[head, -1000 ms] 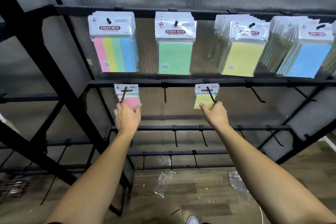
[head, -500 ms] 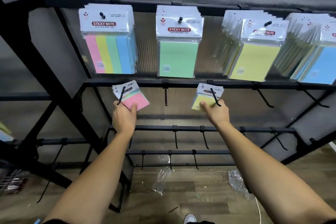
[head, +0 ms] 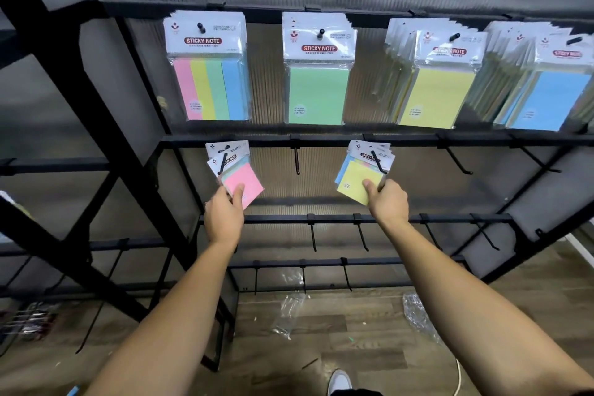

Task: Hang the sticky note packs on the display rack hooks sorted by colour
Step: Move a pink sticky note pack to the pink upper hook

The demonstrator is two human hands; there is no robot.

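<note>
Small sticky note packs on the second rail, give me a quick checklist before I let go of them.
1. Left hand grips the pink-fronted packs: ok.
2. Right hand grips the yellow-fronted packs: ok.
3. Pink-fronted packs threaded on their hook: ok, though they hang tilted.
4. Yellow-fronted packs threaded on their hook: ok, also tilted.
5. One colour per hook: not ok, other colours show behind both front packs.
6. Packs pushed fully back to the rail: cannot tell.
</note>
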